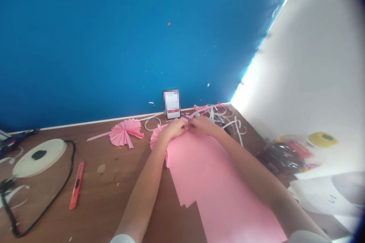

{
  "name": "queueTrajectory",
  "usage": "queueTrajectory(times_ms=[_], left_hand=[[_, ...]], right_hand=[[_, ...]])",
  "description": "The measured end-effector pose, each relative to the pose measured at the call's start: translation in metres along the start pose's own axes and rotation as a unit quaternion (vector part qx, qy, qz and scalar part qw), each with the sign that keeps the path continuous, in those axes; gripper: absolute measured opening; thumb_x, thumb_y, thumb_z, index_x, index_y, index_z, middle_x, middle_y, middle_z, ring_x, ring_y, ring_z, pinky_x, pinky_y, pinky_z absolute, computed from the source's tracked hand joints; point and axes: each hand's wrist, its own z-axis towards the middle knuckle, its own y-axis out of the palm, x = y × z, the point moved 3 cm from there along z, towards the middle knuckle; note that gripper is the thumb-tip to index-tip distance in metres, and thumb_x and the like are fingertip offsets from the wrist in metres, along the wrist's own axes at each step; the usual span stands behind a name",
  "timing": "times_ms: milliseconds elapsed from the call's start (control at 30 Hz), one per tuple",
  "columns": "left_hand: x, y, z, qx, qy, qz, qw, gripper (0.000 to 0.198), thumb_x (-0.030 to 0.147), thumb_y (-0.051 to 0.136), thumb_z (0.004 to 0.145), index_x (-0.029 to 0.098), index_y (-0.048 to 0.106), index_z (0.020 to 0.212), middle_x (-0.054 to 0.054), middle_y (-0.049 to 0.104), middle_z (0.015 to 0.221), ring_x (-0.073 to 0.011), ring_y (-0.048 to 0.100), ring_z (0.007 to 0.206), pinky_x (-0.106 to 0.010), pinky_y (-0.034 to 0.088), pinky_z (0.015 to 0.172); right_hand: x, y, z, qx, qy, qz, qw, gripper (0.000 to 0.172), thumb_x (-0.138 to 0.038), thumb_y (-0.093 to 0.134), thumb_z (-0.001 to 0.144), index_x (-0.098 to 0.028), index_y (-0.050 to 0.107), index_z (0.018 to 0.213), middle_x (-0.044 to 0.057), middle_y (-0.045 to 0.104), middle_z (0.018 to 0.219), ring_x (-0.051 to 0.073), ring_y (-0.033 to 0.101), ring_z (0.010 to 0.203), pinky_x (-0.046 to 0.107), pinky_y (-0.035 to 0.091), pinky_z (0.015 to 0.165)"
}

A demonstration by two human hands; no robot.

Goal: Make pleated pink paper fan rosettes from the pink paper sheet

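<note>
A large sheet of pink paper (pixel 211 174) lies on the brown table, reaching from the far side toward me. Over its far end my left hand (pixel 176 128) and my right hand (pixel 201 125) come close together, fingers bent and pinched. What sits between the fingertips is too small and blurred to name; a thin dark object (pixel 186 117) shows just behind them. Beside my left wrist is a pleated pink paper fan (pixel 155 136), partly hidden by my forearm. Another pleated pink fan (pixel 122 133), with a strip sticking out leftward, rests farther left.
A phone (pixel 172 103) leans against the blue wall. Curled white strips (pixel 219 113) pile up at the far right corner. On the left lie a red box cutter (pixel 76 186), a white round disc (pixel 42 157) and a black cable (pixel 64 186). Plastic-wrapped items (pixel 285 155) stand at the right.
</note>
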Motion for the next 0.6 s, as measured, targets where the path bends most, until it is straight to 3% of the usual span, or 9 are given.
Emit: queueTrajectory(times_ms=[100, 267, 600], left_hand=[[-0.001, 0.002, 0.001, 0.000, 0.004, -0.014, 1.000, 0.019, 0.031, 0.051, 0.080, 0.019, 0.065, 0.075, -0.004, 0.064, 0.073, -0.0149, 0.053, 0.063, -0.024, 0.033, 0.057], [-0.001, 0.003, 0.002, 0.000, -0.013, -0.030, 0.999, 0.016, 0.024, 0.051, 0.077, 0.017, 0.065, 0.073, -0.004, 0.064, 0.070, -0.0145, 0.053, 0.062, -0.024, 0.031, 0.056], [0.000, 0.001, 0.002, -0.017, -0.019, -0.065, 0.998, 0.016, 0.026, 0.053, 0.077, 0.016, 0.066, 0.075, -0.004, 0.064, 0.072, -0.0140, 0.053, 0.061, -0.024, 0.034, 0.058]], right_hand=[[0.000, 0.002, 0.000, 0.012, -0.005, -0.006, 1.000, 0.022, -0.032, 0.046, 0.086, -0.019, 0.064, 0.086, 0.009, 0.066, 0.085, 0.020, 0.058, 0.079, 0.025, 0.030, 0.058], [0.006, -0.001, -0.001, 0.023, 0.044, -0.003, 0.999, 0.024, -0.037, 0.053, 0.082, -0.017, 0.063, 0.091, 0.010, 0.066, 0.088, 0.019, 0.058, 0.074, 0.025, 0.029, 0.057], [-0.004, 0.000, -0.002, 0.018, -0.059, 0.059, 0.996, 0.020, -0.022, 0.046, 0.083, -0.022, 0.064, 0.092, 0.004, 0.065, 0.081, 0.016, 0.054, 0.075, 0.023, 0.024, 0.057]])
